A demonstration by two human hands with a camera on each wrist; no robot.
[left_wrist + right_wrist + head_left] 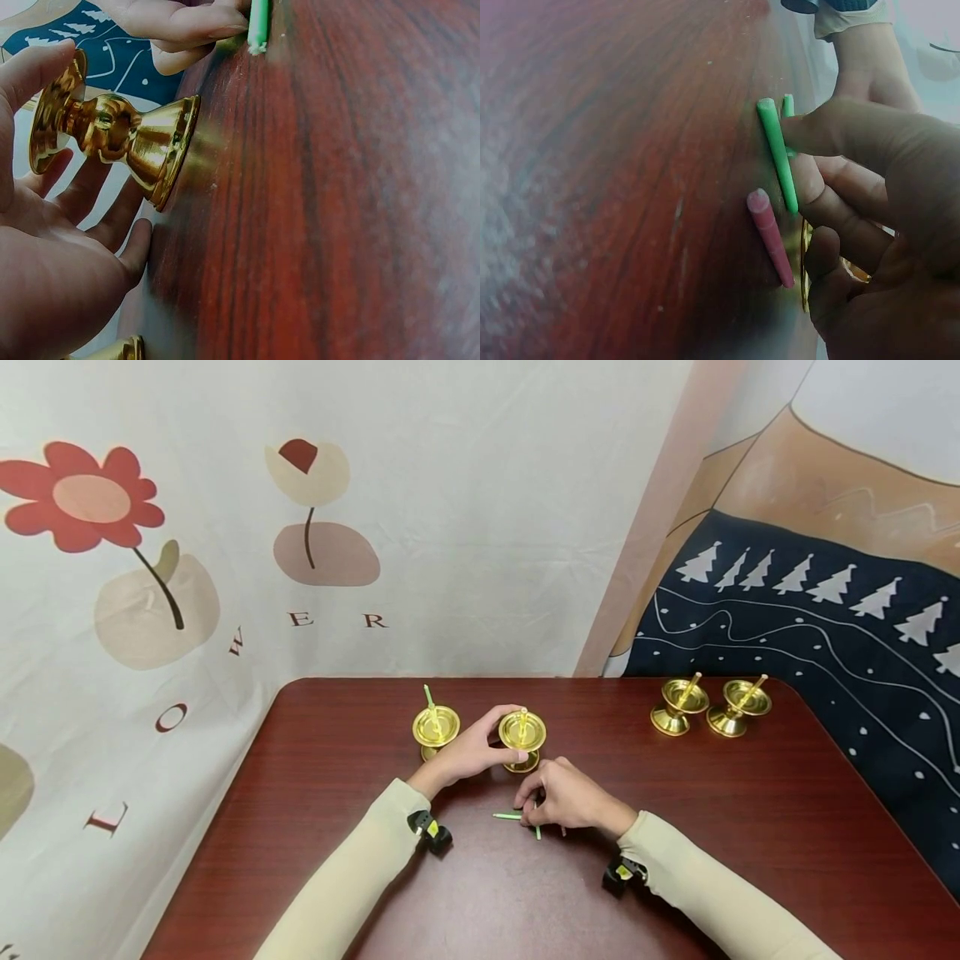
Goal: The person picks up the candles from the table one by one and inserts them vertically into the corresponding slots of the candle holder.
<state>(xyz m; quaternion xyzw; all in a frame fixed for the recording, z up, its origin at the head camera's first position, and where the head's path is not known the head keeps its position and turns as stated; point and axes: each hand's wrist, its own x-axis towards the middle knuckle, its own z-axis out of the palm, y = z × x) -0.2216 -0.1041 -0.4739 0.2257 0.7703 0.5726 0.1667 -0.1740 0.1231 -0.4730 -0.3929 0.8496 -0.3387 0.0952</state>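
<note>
My left hand (472, 750) holds a brass candle holder (522, 732) standing on the table, its thumb on the dish rim and the other fingers around the far side. That holder's foot (165, 150) rests on the wood. With thumb and fingertips, my right hand (573, 797) pinches one end of a thin green candle (507, 816) low over the table. Beneath this hand lie a second green candle (778, 150) and a pink candle (771, 238). Left of the held holder, another brass holder (436, 727) carries an upright green candle (428, 696).
Two more brass holders (678, 702) (738, 704) with slim gold stems stand at the back right of the dark red wooden table (300, 793). A printed cloth (480, 527) hangs behind the table's back edge.
</note>
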